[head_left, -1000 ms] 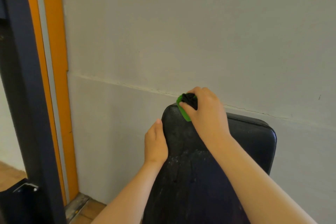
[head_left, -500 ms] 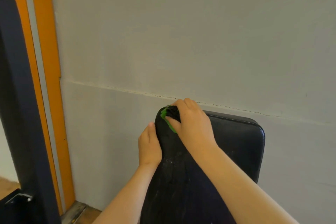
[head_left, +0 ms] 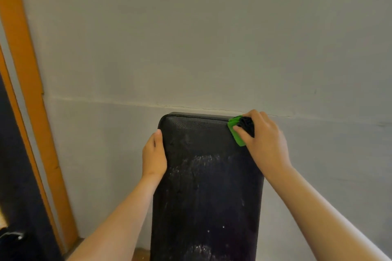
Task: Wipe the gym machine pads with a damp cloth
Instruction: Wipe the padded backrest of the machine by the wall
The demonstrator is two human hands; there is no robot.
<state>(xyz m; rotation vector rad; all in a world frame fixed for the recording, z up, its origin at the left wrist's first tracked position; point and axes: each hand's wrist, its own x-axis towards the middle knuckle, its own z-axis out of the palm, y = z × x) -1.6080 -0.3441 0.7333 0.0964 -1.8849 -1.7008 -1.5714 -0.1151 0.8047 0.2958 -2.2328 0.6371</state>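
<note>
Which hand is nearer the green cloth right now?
Right. The right hand grips the green cloth at the top right corner of the pad; the left hand holds its left edge, apart from the cloth.

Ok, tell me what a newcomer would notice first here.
The bright green cloth stands out, gripped by the right hand at the top right corner of the black pad. The left hand holds the pad's left edge, and whitish smears mark its middle.
</note>
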